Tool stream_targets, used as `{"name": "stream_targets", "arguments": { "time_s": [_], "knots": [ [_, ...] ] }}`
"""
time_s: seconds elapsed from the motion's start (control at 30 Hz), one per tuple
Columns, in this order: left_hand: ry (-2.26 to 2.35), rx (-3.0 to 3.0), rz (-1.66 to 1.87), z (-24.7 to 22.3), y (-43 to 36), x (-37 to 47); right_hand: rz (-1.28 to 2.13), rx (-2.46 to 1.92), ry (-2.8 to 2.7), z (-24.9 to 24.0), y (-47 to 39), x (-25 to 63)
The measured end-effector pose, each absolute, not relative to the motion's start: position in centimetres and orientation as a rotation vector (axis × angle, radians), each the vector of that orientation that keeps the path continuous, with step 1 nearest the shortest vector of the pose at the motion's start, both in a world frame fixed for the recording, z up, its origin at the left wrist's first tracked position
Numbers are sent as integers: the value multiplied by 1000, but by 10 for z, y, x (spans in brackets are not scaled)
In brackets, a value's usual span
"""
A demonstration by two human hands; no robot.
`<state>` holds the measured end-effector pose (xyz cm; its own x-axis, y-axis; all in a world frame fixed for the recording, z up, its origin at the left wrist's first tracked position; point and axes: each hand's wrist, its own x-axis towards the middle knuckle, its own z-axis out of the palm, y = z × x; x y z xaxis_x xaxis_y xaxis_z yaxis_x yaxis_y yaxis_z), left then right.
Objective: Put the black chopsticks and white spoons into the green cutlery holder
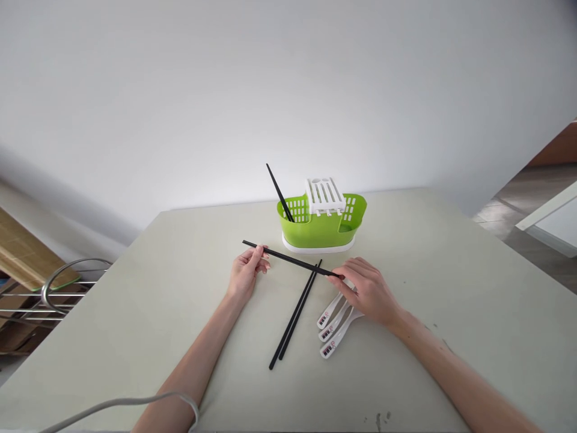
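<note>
Black chopsticks (293, 260) lie slantwise between my hands, close together. My left hand (249, 269) pinches their left end, and my right hand (365, 285) grips the right end. Below them, two more black chopsticks (295, 319) rest on the table. Three white spoons (336, 334) with printed handles lie partly beneath my right hand, which hides their bowls. Behind stands a green basket (311, 234) on a white base, with a white slotted rack (325, 195) across its middle. Black chopsticks (278, 189) lean upright in its left compartment.
The pale table (135, 300) backs onto a white wall. A grey cable (117, 402) crosses my left forearm at the lower left. Beyond the left edge are a metal rack (58, 294) and a wooden board (31, 252).
</note>
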<state>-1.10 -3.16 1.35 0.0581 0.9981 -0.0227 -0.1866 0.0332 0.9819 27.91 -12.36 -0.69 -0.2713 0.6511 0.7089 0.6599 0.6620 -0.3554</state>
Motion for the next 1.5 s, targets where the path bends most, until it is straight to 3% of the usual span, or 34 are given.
{"name": "stream_targets", "arguments": {
  "time_s": [0.2, 0.4, 0.7, 0.97, 1.5],
  "knots": [
    [1048, 1179, 1264, 35, -39, -12, 28, -1010, -1941, -9, -122, 277],
    [1015, 1250, 1413, 87, -29, -25, 130, -975, -1863, -3, -124, 278],
    [1037, 1072, 1753, 160, 9, -43, 568, -1213, -1055, -5, -105, 299],
    [1440, 1201, 1559, 167, 32, -24, 610, -1258, -882, -15, -94, 313],
    [1569, 1745, 1198, 167, 54, 39, 645, -1339, -932, -20, -93, 310]
  ]
}}
